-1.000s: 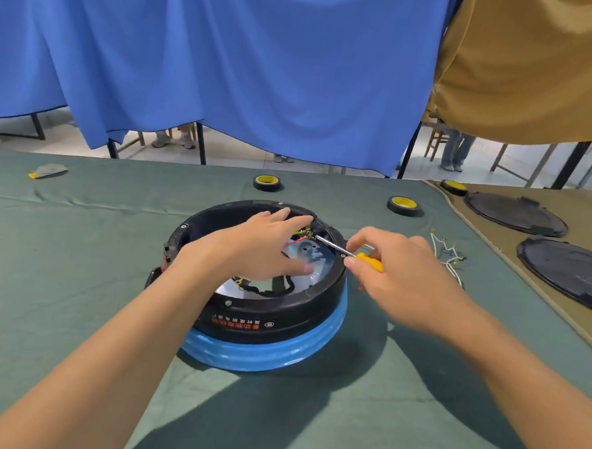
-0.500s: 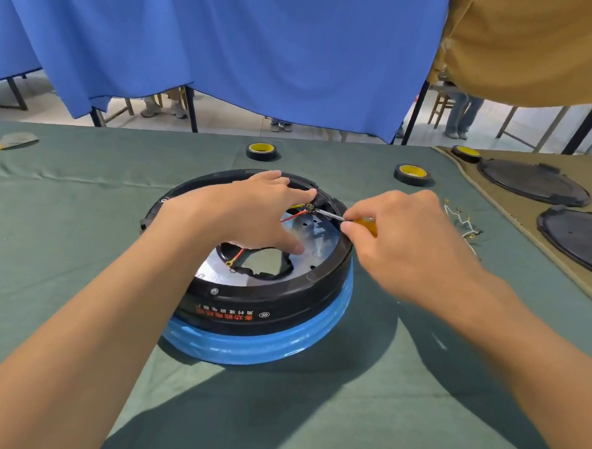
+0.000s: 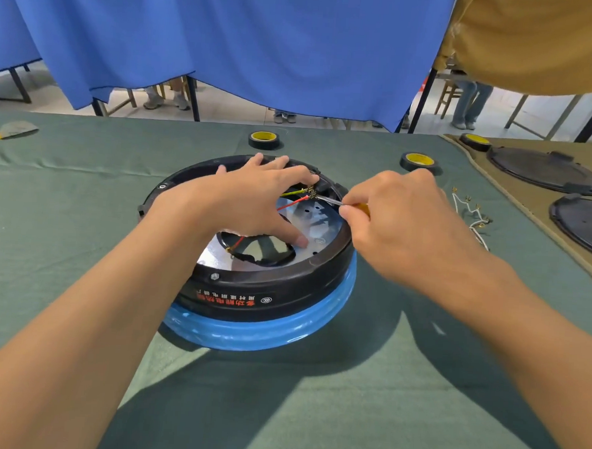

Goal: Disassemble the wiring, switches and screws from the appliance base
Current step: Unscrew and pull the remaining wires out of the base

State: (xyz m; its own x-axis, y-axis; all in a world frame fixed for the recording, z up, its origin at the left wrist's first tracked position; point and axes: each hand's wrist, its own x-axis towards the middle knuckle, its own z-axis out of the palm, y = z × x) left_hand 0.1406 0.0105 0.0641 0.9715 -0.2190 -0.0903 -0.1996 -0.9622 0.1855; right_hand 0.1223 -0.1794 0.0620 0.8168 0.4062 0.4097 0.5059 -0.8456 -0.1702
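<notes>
the round black appliance base with its blue lower ring sits mid-table on the green cloth-covered table. the left hand lies spread over it, fingers straight, thumb on the silver plate, bracing it. the right hand grips a yellow-handled screwdriver, tip at the terminal where the red wire ends. the step looks like freeing that terminal; next comes a steady, slip-free pry or turn.

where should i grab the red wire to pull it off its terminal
Probably pinch the red wire right behind its brass connector, coming in beside the left hand: the screwdriver in the right hand fills the right side, and the wire's middle is hidden under the palm.
</notes>
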